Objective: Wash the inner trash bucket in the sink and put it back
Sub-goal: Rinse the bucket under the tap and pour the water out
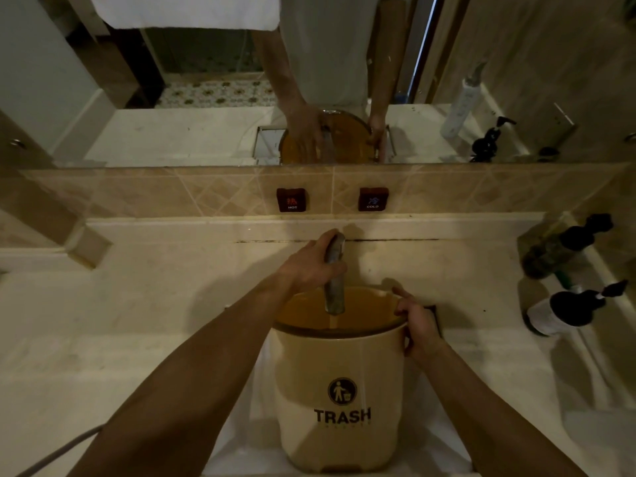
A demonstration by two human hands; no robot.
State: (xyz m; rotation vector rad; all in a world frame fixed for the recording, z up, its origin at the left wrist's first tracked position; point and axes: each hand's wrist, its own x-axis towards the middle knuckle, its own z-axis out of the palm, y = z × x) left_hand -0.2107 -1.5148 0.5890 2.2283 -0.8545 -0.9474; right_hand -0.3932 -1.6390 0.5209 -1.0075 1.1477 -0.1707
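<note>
A cream bucket (339, 380) printed with "TRASH" stands upright in the sink (241, 442), its orange inside facing up. The metal faucet (334, 290) reaches out over its open mouth. My left hand (311, 266) is wrapped around the top of the faucet, behind the bucket. My right hand (418, 325) grips the bucket's rim on the right side. I cannot tell whether water is running.
Red HOT (292, 200) and COLD (373, 199) labels sit on the tiled backsplash below a mirror (206, 98). Dark pump bottles (568, 246) and a white-bodied bottle (564, 311) stand on the counter at the right. A pale stone counter (120, 321) surrounds the sink.
</note>
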